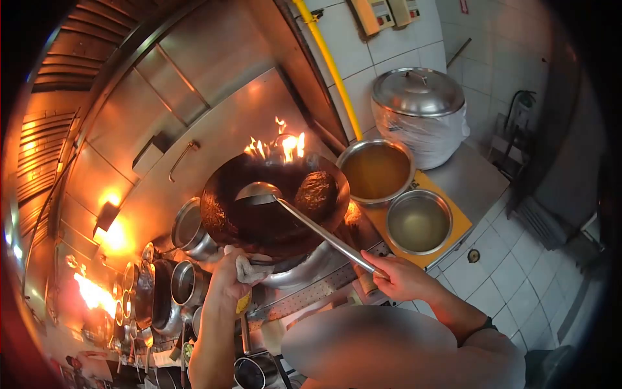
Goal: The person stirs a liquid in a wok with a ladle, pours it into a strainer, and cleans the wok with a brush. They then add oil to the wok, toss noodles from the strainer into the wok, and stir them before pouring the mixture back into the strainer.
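Note:
A large dark wok [272, 223] sits tilted over the burner, flames [291, 146] rising past its far rim. My left hand [227, 275] is closed around a pale folded cloth [249, 268], right at the wok's near edge. With my right hand [408, 279] I grip the end of a long-handled metal ladle [317, 228]. Its bowl hangs over the wok's interior, left of centre. A brown, glossy mass [317, 192] shows on the right side of the wok.
To the right stand a basin of brown liquid [377, 172], a bowl of pale liquid [420, 223] and a lidded pot wrapped in plastic [420, 129]. Pots [188, 283] crowd the left, with another open flame [94, 292] beyond. A yellow pipe [330, 68] runs up the wall.

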`<state>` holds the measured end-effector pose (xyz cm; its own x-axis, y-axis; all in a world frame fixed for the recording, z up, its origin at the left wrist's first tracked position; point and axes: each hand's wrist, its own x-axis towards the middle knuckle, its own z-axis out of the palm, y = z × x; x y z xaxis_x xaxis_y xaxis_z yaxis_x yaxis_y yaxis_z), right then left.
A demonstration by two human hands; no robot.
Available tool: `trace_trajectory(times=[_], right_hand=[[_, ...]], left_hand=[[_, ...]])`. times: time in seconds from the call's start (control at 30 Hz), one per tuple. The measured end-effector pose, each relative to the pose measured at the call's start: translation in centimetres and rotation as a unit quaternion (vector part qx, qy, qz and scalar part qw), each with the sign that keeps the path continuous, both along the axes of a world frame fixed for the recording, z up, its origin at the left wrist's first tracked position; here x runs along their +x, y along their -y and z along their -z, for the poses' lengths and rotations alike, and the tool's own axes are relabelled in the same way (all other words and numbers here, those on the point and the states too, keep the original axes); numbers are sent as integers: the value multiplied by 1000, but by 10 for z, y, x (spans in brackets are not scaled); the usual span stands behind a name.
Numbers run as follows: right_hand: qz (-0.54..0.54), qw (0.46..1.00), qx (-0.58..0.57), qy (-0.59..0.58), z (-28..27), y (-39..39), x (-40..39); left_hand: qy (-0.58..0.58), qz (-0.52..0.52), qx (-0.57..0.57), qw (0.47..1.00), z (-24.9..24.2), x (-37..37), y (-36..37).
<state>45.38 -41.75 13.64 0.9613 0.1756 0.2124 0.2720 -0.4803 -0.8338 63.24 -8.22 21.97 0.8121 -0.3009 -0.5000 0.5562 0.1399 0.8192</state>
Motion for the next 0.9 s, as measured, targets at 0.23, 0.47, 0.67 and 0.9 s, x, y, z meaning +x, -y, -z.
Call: trace_trajectory(times=[0.23,0.47,0.67,0.9], right_hand=[[41,999,2,27,29,3,-3],[71,996,50,1,25,-8,5],[76,993,81,-33,31,-19,15],[60,993,50,-89,19,-26,22]], left_hand=[[45,0,70,997,-32,12,42],[56,-4,151,987,-70,39,83],[82,17,201,976,-79,48,94],[58,-3,176,983,-58,61,65]])
